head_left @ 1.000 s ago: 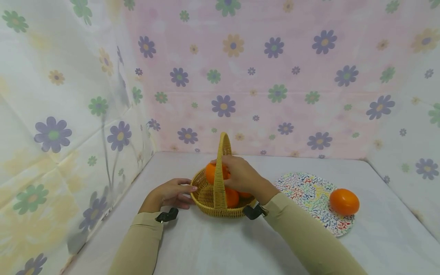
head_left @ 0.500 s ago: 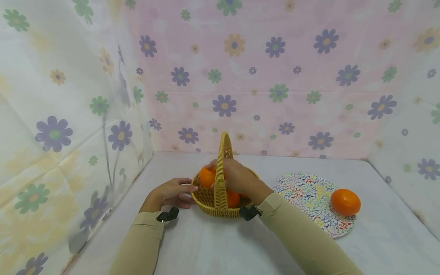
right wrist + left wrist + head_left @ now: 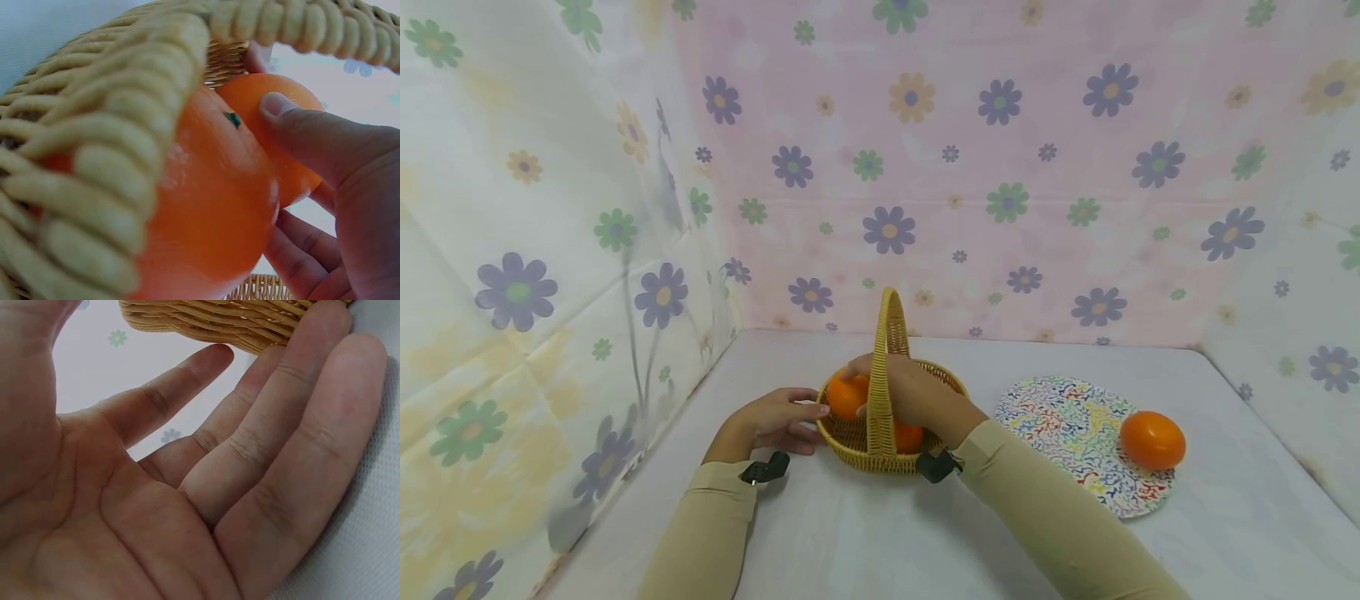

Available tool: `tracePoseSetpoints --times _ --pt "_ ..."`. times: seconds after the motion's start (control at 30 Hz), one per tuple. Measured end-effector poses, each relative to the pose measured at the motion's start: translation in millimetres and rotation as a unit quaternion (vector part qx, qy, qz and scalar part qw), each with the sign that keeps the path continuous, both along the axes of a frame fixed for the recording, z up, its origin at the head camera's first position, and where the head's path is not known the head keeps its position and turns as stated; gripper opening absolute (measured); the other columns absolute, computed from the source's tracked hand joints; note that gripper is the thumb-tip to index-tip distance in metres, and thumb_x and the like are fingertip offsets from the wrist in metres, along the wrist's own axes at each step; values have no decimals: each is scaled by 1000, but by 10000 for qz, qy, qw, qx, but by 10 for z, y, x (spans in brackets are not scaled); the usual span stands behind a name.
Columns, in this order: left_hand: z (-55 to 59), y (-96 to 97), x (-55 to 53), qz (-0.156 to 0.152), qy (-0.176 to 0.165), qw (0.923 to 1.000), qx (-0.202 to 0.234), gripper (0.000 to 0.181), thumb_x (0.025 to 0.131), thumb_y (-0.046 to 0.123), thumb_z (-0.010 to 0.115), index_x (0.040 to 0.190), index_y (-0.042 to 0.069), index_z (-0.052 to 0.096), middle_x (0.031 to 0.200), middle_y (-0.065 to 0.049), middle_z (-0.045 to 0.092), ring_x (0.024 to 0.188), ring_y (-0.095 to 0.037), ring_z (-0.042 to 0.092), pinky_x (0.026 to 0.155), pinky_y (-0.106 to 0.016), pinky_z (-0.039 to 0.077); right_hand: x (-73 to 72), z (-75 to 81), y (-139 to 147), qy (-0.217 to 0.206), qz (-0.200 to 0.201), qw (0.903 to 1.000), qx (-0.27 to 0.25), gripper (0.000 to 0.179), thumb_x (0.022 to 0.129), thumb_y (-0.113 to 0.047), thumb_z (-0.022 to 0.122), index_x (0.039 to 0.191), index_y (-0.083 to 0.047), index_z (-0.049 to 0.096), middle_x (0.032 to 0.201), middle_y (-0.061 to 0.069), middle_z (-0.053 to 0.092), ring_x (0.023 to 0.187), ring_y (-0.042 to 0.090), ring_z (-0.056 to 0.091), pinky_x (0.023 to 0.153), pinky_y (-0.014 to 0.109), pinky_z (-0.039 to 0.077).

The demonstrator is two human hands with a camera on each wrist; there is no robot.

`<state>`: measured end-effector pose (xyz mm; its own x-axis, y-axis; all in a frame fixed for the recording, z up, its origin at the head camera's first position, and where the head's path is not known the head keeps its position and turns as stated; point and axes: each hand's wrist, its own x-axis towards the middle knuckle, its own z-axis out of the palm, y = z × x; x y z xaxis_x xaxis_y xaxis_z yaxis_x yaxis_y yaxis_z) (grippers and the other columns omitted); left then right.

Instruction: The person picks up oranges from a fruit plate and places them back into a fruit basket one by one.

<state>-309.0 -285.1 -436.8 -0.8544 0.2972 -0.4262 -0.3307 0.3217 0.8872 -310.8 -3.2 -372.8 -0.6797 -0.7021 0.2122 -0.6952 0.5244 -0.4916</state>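
A yellow wicker basket (image 3: 904, 463) with a tall arched handle (image 3: 878, 408) stands mid-table. My right hand (image 3: 917, 392) reaches in behind the handle and holds an orange (image 3: 844, 395) at the basket's left side. In the right wrist view, the thumb lies on top of that orange (image 3: 284, 153), with other fingers beneath it. Another orange (image 3: 908, 436), showing a green stem end in the right wrist view, lies in the basket under the hand. My left hand (image 3: 781, 419) rests at the left rim, fingers loosely extended; the left wrist view shows fingertips against the wicker (image 3: 212, 322).
To the right lies a round plate (image 3: 1060, 417) with multicoloured squiggles. One more orange (image 3: 1152, 441) sits at its right edge. The white table (image 3: 850, 533) is backed by flowered cloth (image 3: 955, 167), with more cloth along the left and right sides.
My right hand has carried the orange left and lower inside the basket, toward the left rim. The left hand and the orange on the plate stay in place.
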Motion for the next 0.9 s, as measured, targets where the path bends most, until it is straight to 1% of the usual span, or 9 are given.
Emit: tracePoseSetpoints --times 0.2,0.4,0.53,0.67,0.8,0.9 --pt "6 -7 7 14 -12 10000 21 87 89 48 80 155 9 39 124 -16 74 103 -34 77 86 -46 63 7 -11 -7 216 227 9995 17 57 85 -36 86 137 -28 66 139 -13 64 129 15 59 113 40 46" --pt "12 -4 20 4 -17 10000 14 86 89 47 80 155 9 39 122 -17 74 102 -33 77 86 -45 63 23 -3 -15 171 309 9993 158 55 86 -32 86 136 -26 66 144 -9 63 131 16 59 115 40 45" --pt "12 -3 28 68 -44 10000 32 87 88 46 81 155 9 39 121 -17 75 102 -33 77 85 -45 64 6 -34 -38 96 255 9988 412 53 86 -35 86 135 -30 66 145 -9 61 137 17 55 118 42 43" --pt "3 -8 23 109 -64 9999 56 87 88 46 82 155 9 39 120 -17 75 102 -33 77 85 -45 64 -3 -64 -65 -2 220 9982 550 53 87 -37 85 135 -30 66 146 -7 61 141 18 52 120 43 40" --pt "3 -9 16 74 -72 9999 60 87 88 46 81 155 9 39 120 -17 75 102 -33 77 86 -45 63 7 -74 -76 -38 287 9983 500 51 88 -34 84 135 -27 67 145 -5 62 141 18 52 121 42 39" --pt "7 -8 10 36 -63 10000 53 86 89 46 81 155 9 39 120 -17 75 103 -33 77 86 -45 63 23 -71 -73 -1 412 9983 408 49 89 -31 83 135 -24 68 144 -4 63 140 18 53 121 41 39"
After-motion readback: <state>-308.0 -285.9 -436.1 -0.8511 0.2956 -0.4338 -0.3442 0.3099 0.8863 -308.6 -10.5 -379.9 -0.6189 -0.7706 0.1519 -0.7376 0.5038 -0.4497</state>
